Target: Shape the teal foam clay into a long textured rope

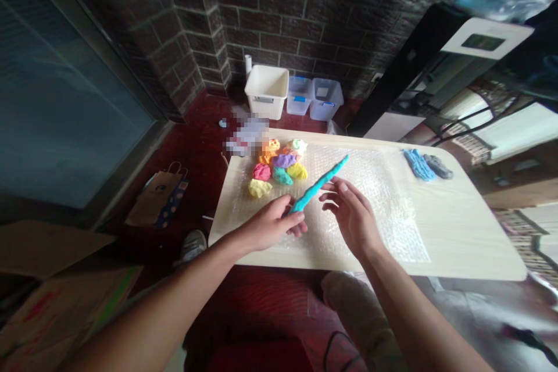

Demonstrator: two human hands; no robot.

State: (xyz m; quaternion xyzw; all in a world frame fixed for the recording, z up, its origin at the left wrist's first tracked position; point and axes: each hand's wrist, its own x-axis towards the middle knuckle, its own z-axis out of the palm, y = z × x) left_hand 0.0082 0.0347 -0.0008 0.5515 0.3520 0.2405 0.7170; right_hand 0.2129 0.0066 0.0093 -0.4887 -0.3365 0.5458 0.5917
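Observation:
A long turquoise roll of modelling clay (320, 183) slants up to the right above the table. My left hand (279, 216) is closed on its lower end, with the thumb on top. My right hand (349, 209) is beside the roll's middle, its fingers curved and apart; whether the fingertips touch the clay is hard to see. Beneath both hands lies a sheet of bubble wrap (379, 209). On its left part sit several lumps of clay, among them a purple lump (284, 160), a red lump (262, 172) and a pale yellow lump (260, 188).
Blue knitted gloves (419, 164) and a grey bundle (438, 167) lie at the right of the pale table (471, 226). Behind it stand a white bin (267, 93) and two clear tubs. A paper bag (152, 197) and a cardboard box (65, 314) are at the left.

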